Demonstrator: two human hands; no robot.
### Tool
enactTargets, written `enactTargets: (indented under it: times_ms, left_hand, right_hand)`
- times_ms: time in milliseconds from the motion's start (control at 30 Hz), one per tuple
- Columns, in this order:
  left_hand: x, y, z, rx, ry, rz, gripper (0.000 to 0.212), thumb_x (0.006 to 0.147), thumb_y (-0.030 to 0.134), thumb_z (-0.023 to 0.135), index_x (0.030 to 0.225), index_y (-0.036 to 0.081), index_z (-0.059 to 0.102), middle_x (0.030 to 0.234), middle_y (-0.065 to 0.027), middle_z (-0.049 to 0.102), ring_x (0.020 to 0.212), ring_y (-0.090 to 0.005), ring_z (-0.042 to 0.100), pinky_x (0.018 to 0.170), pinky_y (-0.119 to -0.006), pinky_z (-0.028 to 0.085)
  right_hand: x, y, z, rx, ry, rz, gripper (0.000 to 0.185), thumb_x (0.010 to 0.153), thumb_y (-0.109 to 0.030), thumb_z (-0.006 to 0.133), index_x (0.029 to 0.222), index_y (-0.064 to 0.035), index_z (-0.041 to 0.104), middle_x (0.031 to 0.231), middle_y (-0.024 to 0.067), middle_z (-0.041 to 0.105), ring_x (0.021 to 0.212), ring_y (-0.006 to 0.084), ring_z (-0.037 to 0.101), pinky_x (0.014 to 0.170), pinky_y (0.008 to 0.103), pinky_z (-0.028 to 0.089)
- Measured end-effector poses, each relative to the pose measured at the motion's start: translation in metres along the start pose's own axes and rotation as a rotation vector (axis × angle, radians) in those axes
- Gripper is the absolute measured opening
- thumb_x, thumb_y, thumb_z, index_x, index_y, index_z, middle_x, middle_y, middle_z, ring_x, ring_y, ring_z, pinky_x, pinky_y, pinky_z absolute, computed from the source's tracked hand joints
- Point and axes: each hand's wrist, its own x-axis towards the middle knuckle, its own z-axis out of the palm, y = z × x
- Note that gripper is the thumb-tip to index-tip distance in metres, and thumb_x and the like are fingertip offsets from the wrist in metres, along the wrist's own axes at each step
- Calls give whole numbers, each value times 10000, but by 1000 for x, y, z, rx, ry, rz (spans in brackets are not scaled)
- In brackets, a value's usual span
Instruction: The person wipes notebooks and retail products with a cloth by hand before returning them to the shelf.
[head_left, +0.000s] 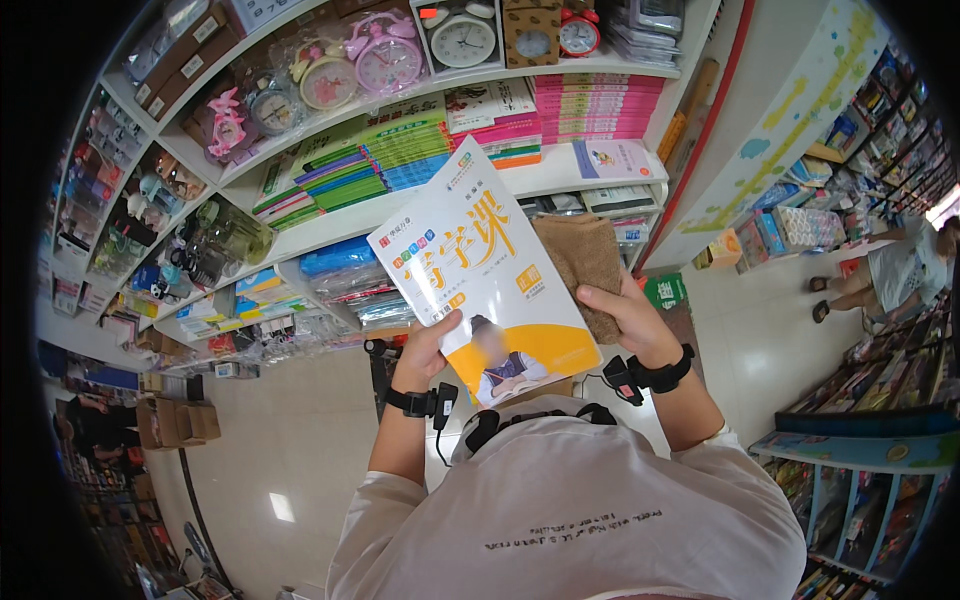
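A white and yellow paperback workbook (487, 277) with printed writing is held up before my chest, tilted. My left hand (429, 343) grips its lower left edge, the thumb lying on the cover. On the right, my right hand (626, 311) is closed on a folded brown cloth (581, 255), the thumb on top; the cloth lies against the book's right edge and partly behind it. Beyond the book, a white shelf (330, 229) carries stacked green and blue workbooks (382, 165), a stack of pink books (600, 105) and a single pale booklet (613, 159).
Alarm clocks (390, 64) in clear bags line the upper shelf. Plastic-wrapped goods (352, 281) fill the lower shelf. A white pillar (757, 150) rises at the right. Cardboard boxes (176, 424) stand on the floor at left. Another person (892, 270) is in the right aisle.
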Motion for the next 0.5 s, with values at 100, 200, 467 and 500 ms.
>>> enactTargets:
  times_ms: [100,200,467,500]
  left_hand:
    - [-2,6,4,-44,-52,15,429,759,2,574,1159,1,418,1095,-117,517,962,-209,530,805,-325,456]
    - [-2,8,-1,17,-68,8,427,753,1,583,1150,-5,429,1106,-119,514,968,-204,528,810,-314,450]
    - [1,14,6,162,-108,6,398,754,18,593,1126,-13,454,1088,-115,530,953,-194,537,818,-297,440]
    - [3,11,7,193,-114,36,389,762,24,586,1126,-12,455,1089,-115,530,949,-193,539,819,-296,439]
  right_hand:
    - [1,-1,-2,2,46,35,551,740,-68,621,1211,-17,338,1136,75,480,1030,143,472,875,286,377]
    - [2,5,-4,-26,86,39,543,737,-61,621,1197,-6,339,1113,87,493,1008,146,488,859,283,392]
    - [-1,21,-19,-27,180,87,496,701,21,607,1135,19,367,1045,112,525,930,193,548,793,308,457]
    - [-2,22,-19,-22,166,42,488,699,31,603,1130,19,375,1040,113,528,927,191,549,793,310,457]
